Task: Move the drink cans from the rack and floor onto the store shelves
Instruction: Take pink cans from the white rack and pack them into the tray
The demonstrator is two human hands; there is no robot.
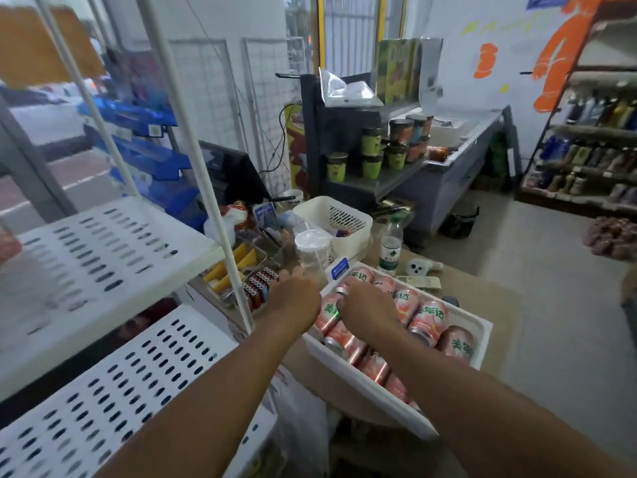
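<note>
Drink cans [427,320] lay on their sides in the white tray [372,391] on the counter [489,291], right of the perforated shelves [103,257]. Best approach, imo, was one can per hand, gripped mid-body & lifted straight up so neighbours wouldn't roll, then swung left to a shelf. Right hand [367,305] reached palm-down over the far-left cans, fingers curled round a can [341,292]. Left hand [296,298] hovered by the tray's left rim, fingers fairly straight & together, holding nothing.
</note>
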